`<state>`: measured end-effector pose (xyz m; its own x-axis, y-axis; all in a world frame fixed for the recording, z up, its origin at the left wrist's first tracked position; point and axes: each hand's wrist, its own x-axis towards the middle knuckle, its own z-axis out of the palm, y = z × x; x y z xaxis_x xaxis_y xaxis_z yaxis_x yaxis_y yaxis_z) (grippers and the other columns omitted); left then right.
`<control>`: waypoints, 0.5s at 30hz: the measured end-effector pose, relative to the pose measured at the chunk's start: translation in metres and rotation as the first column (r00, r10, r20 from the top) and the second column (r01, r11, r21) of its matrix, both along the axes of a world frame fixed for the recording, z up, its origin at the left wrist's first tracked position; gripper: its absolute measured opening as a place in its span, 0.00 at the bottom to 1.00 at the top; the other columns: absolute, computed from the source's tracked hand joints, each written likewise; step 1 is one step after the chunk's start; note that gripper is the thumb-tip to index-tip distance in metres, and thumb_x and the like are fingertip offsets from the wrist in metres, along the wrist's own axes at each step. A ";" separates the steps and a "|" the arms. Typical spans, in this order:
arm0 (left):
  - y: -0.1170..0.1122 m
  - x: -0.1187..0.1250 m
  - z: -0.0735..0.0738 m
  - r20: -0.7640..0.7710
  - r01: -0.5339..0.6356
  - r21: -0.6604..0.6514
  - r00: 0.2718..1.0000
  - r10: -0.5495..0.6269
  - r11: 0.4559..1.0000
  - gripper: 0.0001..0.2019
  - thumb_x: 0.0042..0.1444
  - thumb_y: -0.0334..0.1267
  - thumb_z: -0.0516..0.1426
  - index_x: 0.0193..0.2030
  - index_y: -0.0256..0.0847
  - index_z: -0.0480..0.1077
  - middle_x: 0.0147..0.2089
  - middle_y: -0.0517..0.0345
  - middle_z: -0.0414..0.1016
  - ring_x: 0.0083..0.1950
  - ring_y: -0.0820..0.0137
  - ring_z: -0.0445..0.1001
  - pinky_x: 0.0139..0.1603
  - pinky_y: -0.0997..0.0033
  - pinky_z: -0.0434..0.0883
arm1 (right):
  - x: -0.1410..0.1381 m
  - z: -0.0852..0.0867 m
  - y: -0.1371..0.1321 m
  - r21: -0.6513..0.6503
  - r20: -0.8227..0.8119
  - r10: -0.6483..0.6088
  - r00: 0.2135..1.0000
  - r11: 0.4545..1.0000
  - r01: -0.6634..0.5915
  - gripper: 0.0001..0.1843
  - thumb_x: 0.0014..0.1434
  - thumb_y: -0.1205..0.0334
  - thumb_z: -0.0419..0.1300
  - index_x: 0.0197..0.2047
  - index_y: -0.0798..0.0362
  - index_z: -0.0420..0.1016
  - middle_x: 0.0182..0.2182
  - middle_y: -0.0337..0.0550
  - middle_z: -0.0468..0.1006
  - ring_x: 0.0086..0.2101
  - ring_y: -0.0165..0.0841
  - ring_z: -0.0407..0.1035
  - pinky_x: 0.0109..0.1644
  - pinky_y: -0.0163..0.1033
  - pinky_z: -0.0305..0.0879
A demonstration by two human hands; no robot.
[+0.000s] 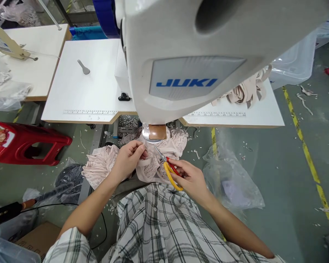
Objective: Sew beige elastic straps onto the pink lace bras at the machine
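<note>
My left hand [131, 157] is closed, pinching an edge of pale pink lace fabric [148, 168] in front of the sewing machine [186, 47]. In my right hand [190, 179] is a pair of scissors [170, 171] with red and yellow handles. Their blades point up and left toward the lace by my left fingers; whether they touch it I cannot tell. More lace lies bunched over my lap, and a gathered pink bundle [102, 164] sits left of my left wrist. A round metal piece with a brown patch [157, 132] shows under the machine head.
The white sewing table [84, 87] has a cut-out at its front edge. Rolled beige strips [242, 91] lie on its right side. A red stool [30, 142] stands left, a plastic bag [235, 179] lies on the floor right, and a clear bin [296, 62] is behind.
</note>
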<state>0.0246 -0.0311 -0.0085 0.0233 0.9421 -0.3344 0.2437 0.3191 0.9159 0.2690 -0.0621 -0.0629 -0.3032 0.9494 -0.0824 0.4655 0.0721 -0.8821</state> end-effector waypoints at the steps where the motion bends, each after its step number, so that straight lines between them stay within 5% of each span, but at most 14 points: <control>1: 0.000 -0.001 0.001 -0.005 -0.012 0.006 1.000 0.012 1.000 0.13 0.65 0.46 0.54 0.36 0.40 0.71 0.33 0.57 0.78 0.35 0.70 0.75 0.38 0.73 0.72 | 0.004 -0.002 -0.001 -0.009 -0.009 -0.025 1.000 1.000 0.025 0.18 0.59 0.57 0.63 0.53 0.45 0.78 0.40 0.44 0.80 0.28 0.31 0.72 0.31 0.37 0.72; 4: -0.001 -0.008 0.000 -0.142 -0.004 0.097 0.990 0.018 0.995 0.13 0.65 0.45 0.53 0.39 0.40 0.73 0.37 0.55 0.79 0.38 0.68 0.76 0.39 0.72 0.71 | 0.021 -0.006 0.001 -0.010 0.027 -0.009 1.000 1.000 0.009 0.17 0.57 0.57 0.64 0.50 0.45 0.79 0.36 0.42 0.78 0.25 0.29 0.67 0.29 0.36 0.70; 7: 0.002 -0.018 -0.007 -0.460 0.091 0.204 0.888 0.013 0.975 0.13 0.66 0.44 0.51 0.42 0.40 0.75 0.40 0.52 0.80 0.39 0.67 0.75 0.38 0.72 0.69 | 0.044 -0.011 0.023 0.005 0.154 0.018 0.988 1.000 -0.019 0.17 0.57 0.57 0.64 0.51 0.45 0.79 0.34 0.41 0.79 0.24 0.30 0.67 0.28 0.37 0.68; 11: 0.003 -0.028 -0.003 -0.657 0.211 0.185 0.753 -0.039 0.960 0.16 0.64 0.43 0.51 0.50 0.41 0.74 0.40 0.51 0.81 0.38 0.64 0.78 0.38 0.70 0.71 | 0.060 -0.004 0.083 0.189 0.320 -0.140 0.937 0.979 0.082 0.19 0.59 0.54 0.63 0.53 0.49 0.77 0.44 0.47 0.80 0.37 0.39 0.75 0.41 0.44 0.72; 15: 0.008 -0.040 -0.004 -0.591 0.336 0.189 0.789 -0.166 0.923 0.18 0.61 0.50 0.51 0.43 0.44 0.77 0.39 0.55 0.84 0.39 0.62 0.82 0.38 0.71 0.76 | 0.062 0.032 0.165 0.274 0.426 -0.163 0.890 0.961 0.045 0.23 0.63 0.59 0.58 0.59 0.59 0.69 0.55 0.57 0.75 0.53 0.44 0.69 0.57 0.48 0.65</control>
<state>-0.0153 -0.0229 -0.0126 0.1630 0.9818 -0.0976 0.7703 -0.0648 0.6343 0.3309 0.1025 -0.0308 -0.1896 0.9800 0.0597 0.8178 0.1912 -0.5427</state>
